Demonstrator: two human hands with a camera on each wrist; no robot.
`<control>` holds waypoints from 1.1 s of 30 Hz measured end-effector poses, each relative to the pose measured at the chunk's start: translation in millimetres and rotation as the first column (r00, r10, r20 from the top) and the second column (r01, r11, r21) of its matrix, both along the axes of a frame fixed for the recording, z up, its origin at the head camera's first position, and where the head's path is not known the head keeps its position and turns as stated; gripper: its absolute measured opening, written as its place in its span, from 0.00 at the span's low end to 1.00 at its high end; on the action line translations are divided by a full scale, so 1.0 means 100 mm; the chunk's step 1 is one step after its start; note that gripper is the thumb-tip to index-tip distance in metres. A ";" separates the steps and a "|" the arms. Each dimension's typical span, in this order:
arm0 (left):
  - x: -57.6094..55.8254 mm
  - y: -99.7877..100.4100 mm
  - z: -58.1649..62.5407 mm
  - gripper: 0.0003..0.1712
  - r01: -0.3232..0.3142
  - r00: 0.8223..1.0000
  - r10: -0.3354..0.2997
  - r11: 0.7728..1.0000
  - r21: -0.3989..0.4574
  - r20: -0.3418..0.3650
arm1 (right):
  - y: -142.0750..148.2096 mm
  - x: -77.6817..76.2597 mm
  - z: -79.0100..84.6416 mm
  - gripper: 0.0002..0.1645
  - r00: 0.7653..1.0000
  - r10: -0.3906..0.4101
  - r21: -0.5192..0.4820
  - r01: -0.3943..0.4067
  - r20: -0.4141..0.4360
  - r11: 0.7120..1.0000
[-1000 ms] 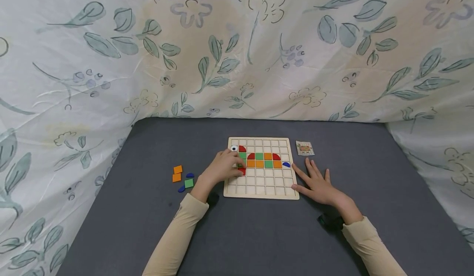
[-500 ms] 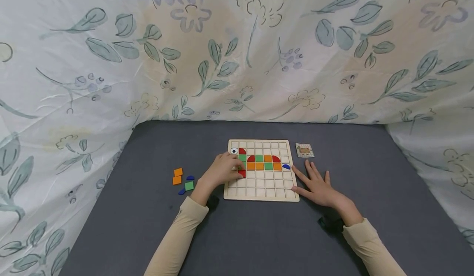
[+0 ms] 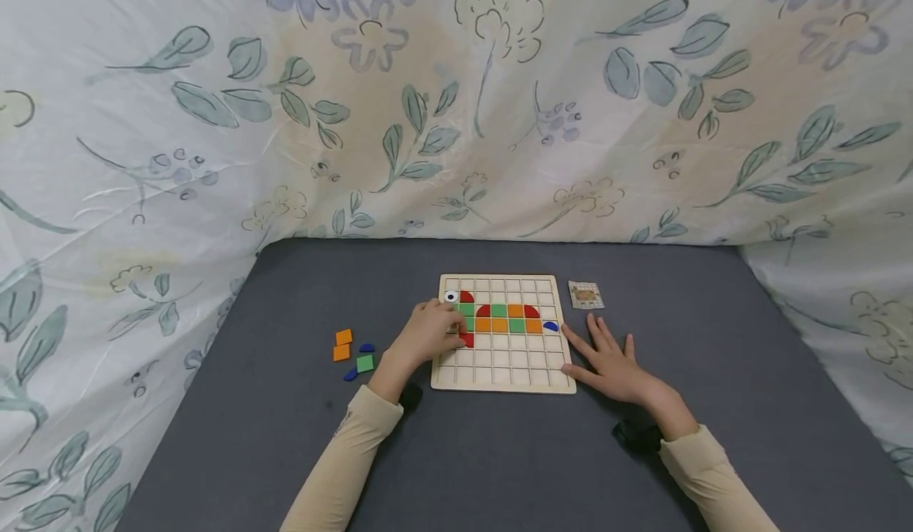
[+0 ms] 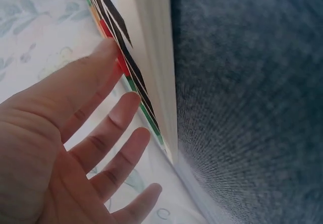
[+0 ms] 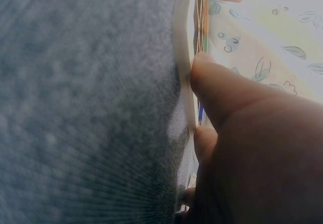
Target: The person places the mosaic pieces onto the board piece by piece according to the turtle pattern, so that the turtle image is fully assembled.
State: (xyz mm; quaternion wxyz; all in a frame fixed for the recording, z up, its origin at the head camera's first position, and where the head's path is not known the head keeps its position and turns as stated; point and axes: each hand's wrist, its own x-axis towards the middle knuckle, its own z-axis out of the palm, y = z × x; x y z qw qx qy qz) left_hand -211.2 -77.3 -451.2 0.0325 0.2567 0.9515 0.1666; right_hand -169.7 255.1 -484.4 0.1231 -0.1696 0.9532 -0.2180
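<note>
Grip of the left hand (image 3: 428,332) is narrow: thumb and index finger pinch a red piece (image 3: 468,340), which sits on the pale gridded board (image 3: 524,375) near its left edge. In the left wrist view the other 3 fingers stand apart from each other. Right hand (image 3: 613,369) has its grip wide, fingers spread, with the thumb touching the board's right edge near the near-right corner and the index finger touching farther up that edge.

Near the board's far-left corner sits an eye piece (image 3: 451,296) – white with a dark dot – and just beside it a red rounded piece (image 3: 467,296). Below these, 2 rows of coloured pieces run from the left hand toward the board's right edge. 1 row shows green, red, green, orange and red; the row nearer the board's near edge ends in orange, orange, green, orange and then a blue half-round (image 3: 551,327) close to the right edge.

Between the board and the table's left edge lie 2 orange squares (image 3: 341,353), a green square (image 3: 365,364) and 2 blue pieces (image 3: 367,348), loose on the grey table (image 3: 499,468). A small printed card (image 3: 586,295) lies near the board's far-right corner. Patterned cloth (image 3: 456,104) hangs along the table's far edge.
</note>
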 end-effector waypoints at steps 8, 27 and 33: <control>0.01 -0.09 0.05 0.08 0.002 1.000 -0.003 1.000 0.019 0.019 | -0.01 0.00 0.01 0.45 1.000 -0.003 0.004 0.003 -0.001 1.000; 0.10 -0.98 0.07 0.14 -0.168 0.986 0.169 0.984 0.050 -0.012 | 0.01 0.01 -0.01 0.46 1.000 -0.012 0.011 0.012 -0.004 1.000; 0.15 -1.29 0.06 0.14 -0.215 0.976 0.216 0.975 0.058 -0.013 | 0.01 0.00 -0.02 0.46 1.000 -0.008 0.016 0.008 -0.010 1.000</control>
